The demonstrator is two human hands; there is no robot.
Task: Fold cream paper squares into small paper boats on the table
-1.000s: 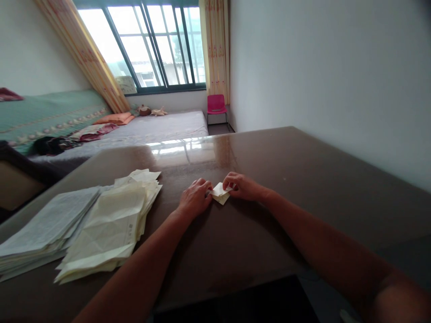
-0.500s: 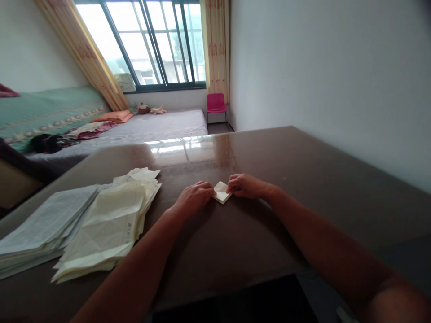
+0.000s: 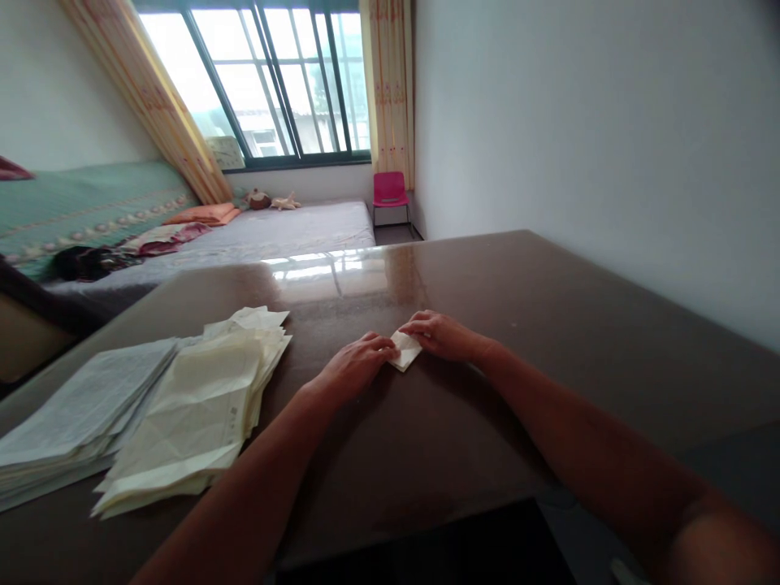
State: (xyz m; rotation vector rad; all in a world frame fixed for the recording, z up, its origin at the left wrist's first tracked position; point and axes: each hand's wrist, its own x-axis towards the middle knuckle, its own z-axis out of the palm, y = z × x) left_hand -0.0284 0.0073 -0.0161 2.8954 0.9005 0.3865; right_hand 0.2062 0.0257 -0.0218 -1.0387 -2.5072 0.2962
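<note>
A small folded piece of cream paper [image 3: 407,355] lies on the brown table [image 3: 426,431], one corner pointing toward me. My left hand [image 3: 361,362] is on its left side, fingers closed together on the paper's edge. From the upper right, my right hand [image 3: 442,335] has its bent fingers on the paper's far right edge. The fingertips of both hands cover parts of the folded sheet. Left of my left arm lies a stack of creased cream papers [image 3: 188,406].
Beside the cream stack is a pile of greyish-white sheets [image 3: 91,398] at the table's left. Past the far table edge stand a bed [image 3: 317,223] and a pink chair [image 3: 390,189]. A white wall [image 3: 597,138] runs along the right.
My right hand has shifted slightly left and away from me, over the paper's far corner. My left fingers reach a little farther right onto the paper.
</note>
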